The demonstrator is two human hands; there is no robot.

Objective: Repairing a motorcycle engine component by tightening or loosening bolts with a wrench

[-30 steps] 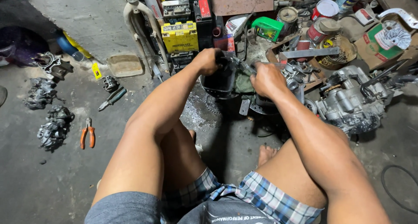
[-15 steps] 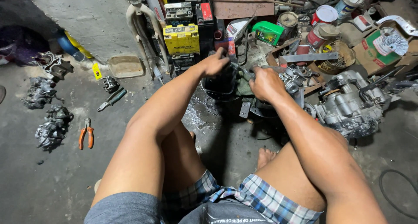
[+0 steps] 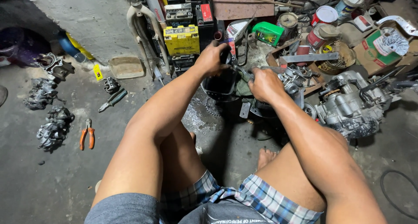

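Observation:
I sit on the concrete floor with my knees up and both arms stretched forward. My left hand (image 3: 212, 58) is closed around a small dark object (image 3: 225, 56) just above a black pan (image 3: 219, 88). My right hand (image 3: 264, 84) is fisted around a thin metal tool (image 3: 242, 71) whose tip points left over the pan. A greenish rag (image 3: 244, 85) lies between the two hands. A grey carburettor-like part (image 3: 294, 77) sits right beside my right hand. What the tool's tip touches is hidden.
A large grey engine block (image 3: 352, 106) stands on the right. A yellow battery (image 3: 182, 40), a green container (image 3: 267, 32) and paint cans (image 3: 324, 16) line the back. Orange pliers (image 3: 87, 136), another hand tool (image 3: 112, 100) and grimy engine parts (image 3: 52, 129) lie at the left. A black cable (image 3: 394, 193) loops at the lower right.
Both hands stay at the black pan. My right hand has shifted a little over it, and the view has wobbled slightly.

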